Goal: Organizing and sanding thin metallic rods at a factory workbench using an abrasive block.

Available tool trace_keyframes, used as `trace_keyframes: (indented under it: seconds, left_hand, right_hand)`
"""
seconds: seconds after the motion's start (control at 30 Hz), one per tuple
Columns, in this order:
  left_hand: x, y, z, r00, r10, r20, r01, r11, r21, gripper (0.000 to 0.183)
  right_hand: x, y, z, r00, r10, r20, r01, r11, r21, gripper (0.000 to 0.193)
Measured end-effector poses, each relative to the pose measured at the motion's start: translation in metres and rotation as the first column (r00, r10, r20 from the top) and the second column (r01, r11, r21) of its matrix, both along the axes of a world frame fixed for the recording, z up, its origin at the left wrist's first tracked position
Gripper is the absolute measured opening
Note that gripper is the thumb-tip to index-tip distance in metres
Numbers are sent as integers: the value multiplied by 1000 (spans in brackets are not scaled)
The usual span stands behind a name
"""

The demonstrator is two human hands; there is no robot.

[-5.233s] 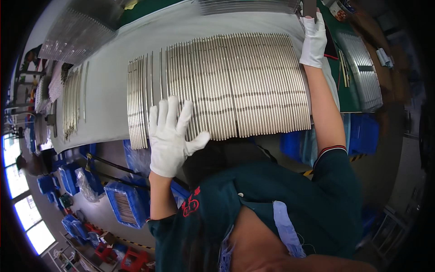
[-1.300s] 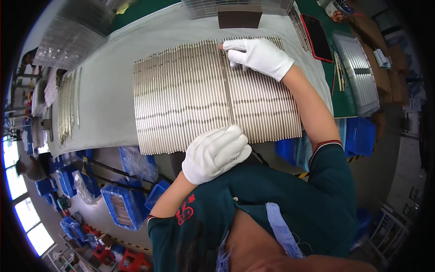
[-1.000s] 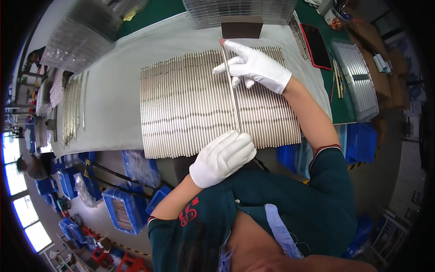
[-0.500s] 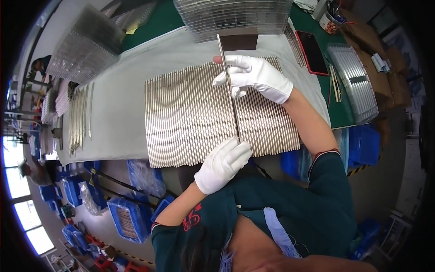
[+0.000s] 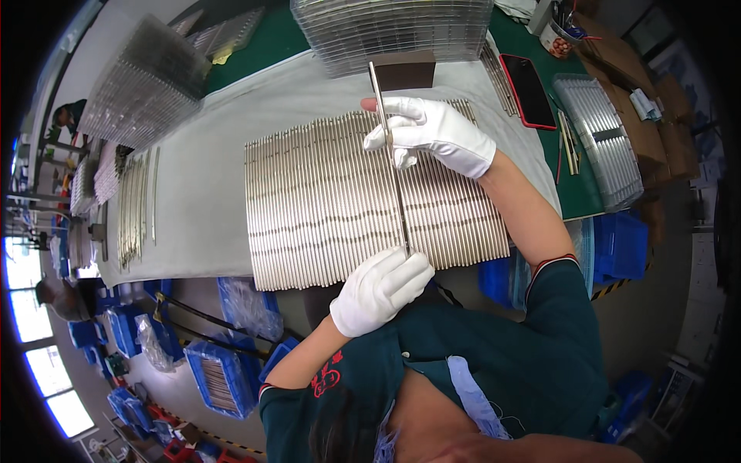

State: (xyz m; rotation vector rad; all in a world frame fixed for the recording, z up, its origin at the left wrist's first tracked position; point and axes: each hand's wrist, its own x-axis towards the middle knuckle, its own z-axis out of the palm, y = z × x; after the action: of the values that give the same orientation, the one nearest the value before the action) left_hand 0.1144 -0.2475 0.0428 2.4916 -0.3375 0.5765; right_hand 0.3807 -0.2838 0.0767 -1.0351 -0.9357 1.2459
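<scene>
A thin metal rod (image 5: 400, 207) is held lengthwise above a wide row of similar silvery rods (image 5: 312, 204) on the cloth-covered table. My right hand (image 5: 448, 137), in a white glove with a bare fingertip showing, pinches this rod around its upper part. Gloved in white too, my left hand (image 5: 378, 292) is closed around the rod's near end, just past the front edge of the row. The rod's far tip points toward a dark brown block (image 5: 407, 71) behind the row.
Stacked clear trays (image 5: 394, 27) stand at the back, with more clear trays (image 5: 147, 81) at far left. Loose rods (image 5: 135, 204) lie on the left cloth. At right are a red-edged phone (image 5: 528, 91) and a clear tray of rods (image 5: 598, 139). Blue bins (image 5: 220, 374) stand below the table.
My left hand has slid slightly nearer to me along the rod's near end. My right hand keeps its pinch, almost unmoved. At far left, a person in the background has shifted.
</scene>
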Motion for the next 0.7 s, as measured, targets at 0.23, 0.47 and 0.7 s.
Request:
trace_keyframes:
  seconds: [0.23,0.47,0.7]
  left_hand:
    - [2,-1,4,994,-9,105,8,1000,9,42]
    - [6,7,16,995,65,75,-70,996,58,36]
    - [12,15,27,962,210,175,-219,975,33,36]
  right_hand:
    - [2,0,2,1000,17,13,-17,1000,2,60]
    - [-1,-12,8,910,400,109,-381,910,-163,39]
    - [69,-38,0,988,-94,-119,131,925,357,34]
